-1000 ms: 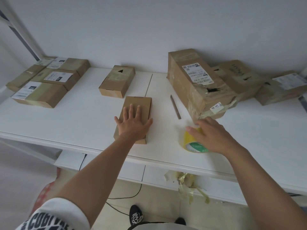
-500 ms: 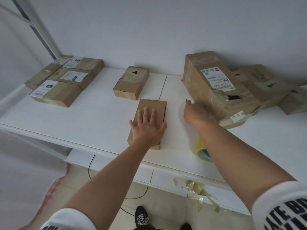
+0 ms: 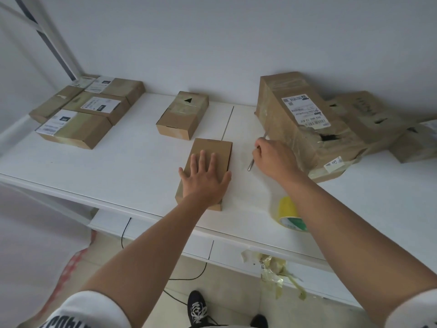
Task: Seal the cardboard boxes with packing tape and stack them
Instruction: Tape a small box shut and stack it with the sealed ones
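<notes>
Table: white, carrying all cartons. Big box: torn, labelled, lying just beyond the right fingers, its long axis running from the wall toward the near right. Three labelled boxes sit grouped well left of the left fingers. Taped box, marked with a black triangle, stands just past the left fingertips, apart from them. Small box: plain, unsealed by tape as far as visible, long axis pointing away from the person toward the wall, slightly tilted right; it lies flat near the table's front edge.

Left hand: palm down on the small box, fingers straight and spread, pressing its near half. Right hand: fingers curled, gripping a thin tool, whose lower tip points down-left toward the small box. Tape roll: yellow, lying under the right forearm, behind the right fingers, near the table edge.
</notes>
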`<move>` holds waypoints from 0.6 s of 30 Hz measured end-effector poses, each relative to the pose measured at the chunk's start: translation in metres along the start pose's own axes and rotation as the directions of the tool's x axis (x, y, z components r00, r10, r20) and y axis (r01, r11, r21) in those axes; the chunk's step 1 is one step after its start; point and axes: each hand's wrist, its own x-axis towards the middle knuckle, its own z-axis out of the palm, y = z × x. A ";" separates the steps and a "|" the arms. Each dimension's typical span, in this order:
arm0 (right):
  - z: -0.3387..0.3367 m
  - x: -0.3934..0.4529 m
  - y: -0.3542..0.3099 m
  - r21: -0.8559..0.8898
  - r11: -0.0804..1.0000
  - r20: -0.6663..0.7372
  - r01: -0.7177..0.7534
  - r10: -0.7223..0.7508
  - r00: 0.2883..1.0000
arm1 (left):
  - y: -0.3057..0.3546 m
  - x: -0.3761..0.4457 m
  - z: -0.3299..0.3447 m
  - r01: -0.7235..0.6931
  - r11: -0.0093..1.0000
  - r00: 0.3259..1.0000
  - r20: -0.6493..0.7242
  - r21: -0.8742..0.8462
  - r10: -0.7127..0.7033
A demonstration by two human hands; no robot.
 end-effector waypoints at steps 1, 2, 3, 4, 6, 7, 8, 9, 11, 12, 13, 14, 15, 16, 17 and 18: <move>-0.004 0.003 -0.002 0.042 0.999 -0.029 0.016 -0.015 0.999 | 0.000 0.000 0.000 0.001 1.000 1.000 -0.002 0.001 -0.001; -0.007 0.007 -0.004 0.102 0.995 -0.059 0.021 -0.015 0.998 | 0.000 0.000 0.000 0.002 1.000 1.000 -0.005 0.001 -0.002; -0.009 0.012 -0.008 0.191 0.982 -0.085 0.005 0.011 0.996 | 0.000 0.000 0.001 0.004 1.000 1.000 -0.008 -0.003 -0.004; -0.010 0.016 -0.015 0.325 0.945 -0.093 -0.035 0.069 0.993 | 0.001 0.000 0.001 0.006 1.000 1.000 -0.010 -0.009 -0.007; -0.006 0.020 -0.032 0.662 0.731 0.006 -0.165 0.215 0.977 | 0.001 0.000 0.001 0.009 1.000 1.000 -0.017 -0.015 -0.009; -0.003 0.019 -0.040 0.776 0.591 0.073 -0.219 0.261 0.963 | 0.001 -0.001 0.001 0.009 1.000 1.000 -0.022 -0.015 -0.010; 0.002 0.016 -0.044 0.839 0.485 0.112 -0.245 0.287 0.951 | 0.001 -0.001 0.000 0.010 1.000 1.000 -0.025 -0.019 -0.011; 0.007 0.014 -0.044 0.862 0.439 0.122 -0.252 0.303 0.945 | 0.000 -0.001 -0.001 0.011 1.000 1.000 -0.026 -0.028 -0.012; 0.009 0.009 -0.037 0.863 0.434 0.117 -0.258 0.326 0.938 | -0.001 -0.001 -0.002 0.010 0.999 1.000 -0.027 -0.050 -0.011; 0.008 0.008 -0.032 0.860 0.436 0.116 -0.263 0.335 0.935 | -0.002 -0.001 -0.002 0.007 0.998 1.000 -0.026 -0.060 -0.009; 0.005 0.007 -0.027 0.866 0.417 0.130 -0.275 0.343 0.930 | -0.002 -0.001 -0.002 0.005 0.997 1.000 -0.023 -0.071 -0.006; 0.003 0.007 -0.024 0.880 0.376 0.157 -0.291 0.349 0.924 | -0.003 0.000 -0.002 0.004 0.997 1.000 -0.020 -0.083 -0.005; -0.001 0.006 -0.023 0.891 0.334 0.188 -0.307 0.344 0.920 | -0.004 0.001 -0.002 0.002 0.996 1.000 -0.022 -0.093 -0.004; -0.003 0.005 -0.023 0.899 0.300 0.220 -0.319 0.321 0.921 | -0.005 0.002 -0.002 0.000 0.995 1.000 -0.026 -0.104 -0.003; -0.004 0.003 -0.024 0.901 0.276 0.256 -0.335 0.284 0.924 | -0.006 0.003 -0.003 -0.003 0.993 0.999 -0.034 -0.119 -0.001; -0.004 0.002 -0.026 0.897 0.262 0.296 -0.355 0.240 0.925 | -0.009 0.004 -0.003 -0.006 0.990 0.999 -0.043 -0.139 0.000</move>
